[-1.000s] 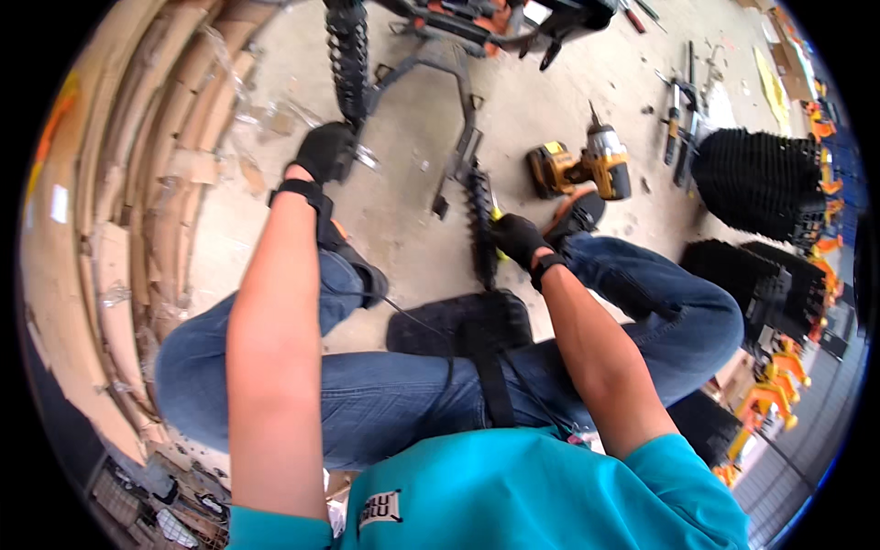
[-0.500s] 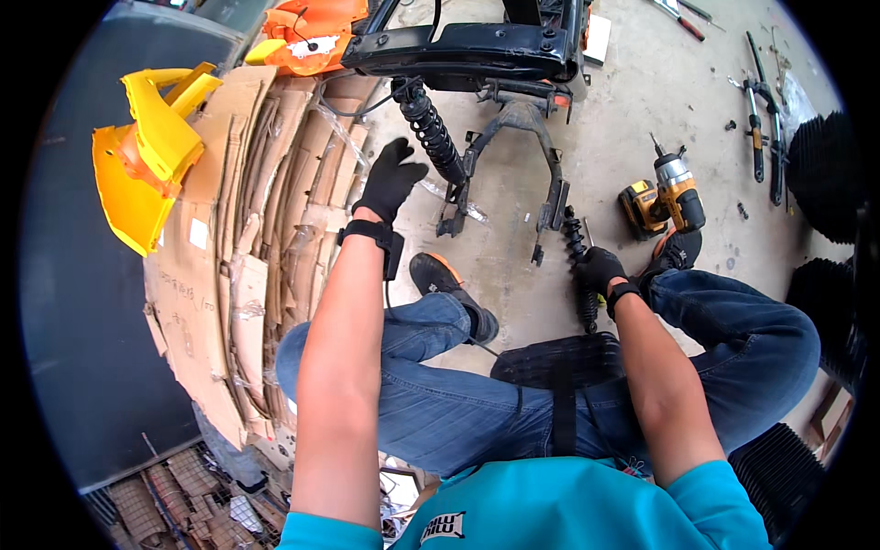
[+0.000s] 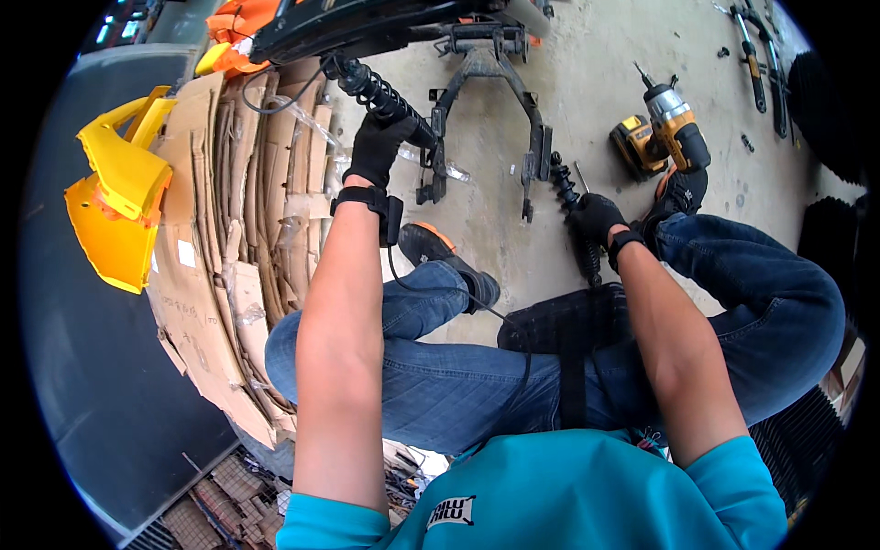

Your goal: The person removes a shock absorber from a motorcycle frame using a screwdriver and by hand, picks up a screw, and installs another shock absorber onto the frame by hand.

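My gloved left hand (image 3: 376,151) is closed around the lower part of a black coil-spring shock absorber (image 3: 367,87), which hangs at a slant from the black vehicle frame (image 3: 321,37). Beside its lower end is a forked black swingarm (image 3: 486,64) whose two legs point toward me. My gloved right hand (image 3: 596,218), lower and further right, grips a second, loose shock absorber (image 3: 564,181) by its middle. That one's coil shows above and below the fingers. A thin rod (image 3: 579,174) sticks up beside this hand; I cannot tell what it belongs to.
A yellow-and-black cordless drill (image 3: 674,124) stands by my right shoe (image 3: 680,194). Stacked flattened cardboard (image 3: 206,275) lies at left, with yellow plastic panels (image 3: 124,183) on its edge. Fork tubes (image 3: 752,64) and small bolts (image 3: 748,143) lie at far right.
My left hand has gone from spread fingers beside the mounted shock absorber to closing on it. The right hand still holds the loose one. The view has shifted, moving the frame up and left.
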Available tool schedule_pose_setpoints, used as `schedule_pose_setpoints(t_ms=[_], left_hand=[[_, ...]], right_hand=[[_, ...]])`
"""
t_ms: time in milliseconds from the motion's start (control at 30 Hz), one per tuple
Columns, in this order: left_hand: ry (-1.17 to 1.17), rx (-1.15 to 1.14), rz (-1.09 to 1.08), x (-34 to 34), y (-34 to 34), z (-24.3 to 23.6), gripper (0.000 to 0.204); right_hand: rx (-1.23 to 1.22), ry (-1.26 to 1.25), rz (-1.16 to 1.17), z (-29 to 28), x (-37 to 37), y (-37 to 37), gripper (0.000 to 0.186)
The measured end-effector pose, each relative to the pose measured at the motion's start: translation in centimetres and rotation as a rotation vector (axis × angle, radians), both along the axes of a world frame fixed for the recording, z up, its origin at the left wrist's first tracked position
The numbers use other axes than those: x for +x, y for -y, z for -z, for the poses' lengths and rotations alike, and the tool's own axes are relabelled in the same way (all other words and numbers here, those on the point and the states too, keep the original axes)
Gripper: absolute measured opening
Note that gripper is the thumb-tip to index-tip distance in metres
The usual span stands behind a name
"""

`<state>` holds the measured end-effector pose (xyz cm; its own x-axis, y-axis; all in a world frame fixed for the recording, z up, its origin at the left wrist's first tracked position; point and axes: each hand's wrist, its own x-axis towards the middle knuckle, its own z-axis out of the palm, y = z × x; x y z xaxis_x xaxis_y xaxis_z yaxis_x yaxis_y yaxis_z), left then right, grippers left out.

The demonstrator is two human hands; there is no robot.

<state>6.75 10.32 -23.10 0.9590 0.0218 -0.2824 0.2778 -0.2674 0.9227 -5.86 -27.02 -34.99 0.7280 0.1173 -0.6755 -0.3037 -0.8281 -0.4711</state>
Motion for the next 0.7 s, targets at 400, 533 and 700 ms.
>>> schedule_pose_setpoints(t_ms=[400, 533, 700], left_hand=[[0.036, 0.086, 0.037, 0.4, -0.4, 0.7, 0.023], [0.04, 0.413, 0.25, -1.5, -1.6, 3.0, 0.026], [-0.207, 0.248, 0.145, -2.8, -1.0, 8.0, 0.023]], right_hand=[[-0.024, 0.018, 0.049, 1.7, -0.1, 0.1, 0.035], [-0.028, -0.066, 0.101, 0.4, 0.3, -0.1, 0.036], [-0.067, -0.125, 0.166, -0.3, 0.3, -0.1, 0.045]])
